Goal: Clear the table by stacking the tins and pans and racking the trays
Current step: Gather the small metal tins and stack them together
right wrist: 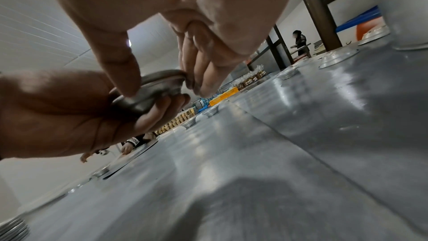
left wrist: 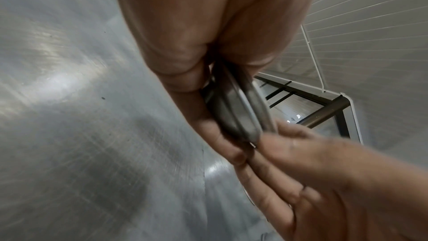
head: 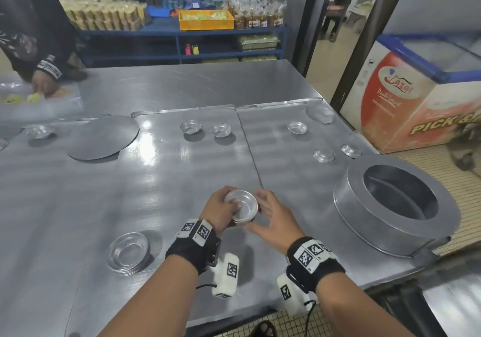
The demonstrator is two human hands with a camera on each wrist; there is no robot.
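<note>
A small round shiny metal tin [head: 241, 206] is held above the grey steel table [head: 156, 180], left of the large round metal cake pan [head: 398, 206]. The left hand [head: 220, 210] grips it; the right hand [head: 273, 217] pinches its rim. Only the left wrist view shows two nested rims [left wrist: 245, 109].

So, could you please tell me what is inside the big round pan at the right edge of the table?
The big round pan shows only bare metal wall and floor inside; its near rim hides the nearest part.
</note>
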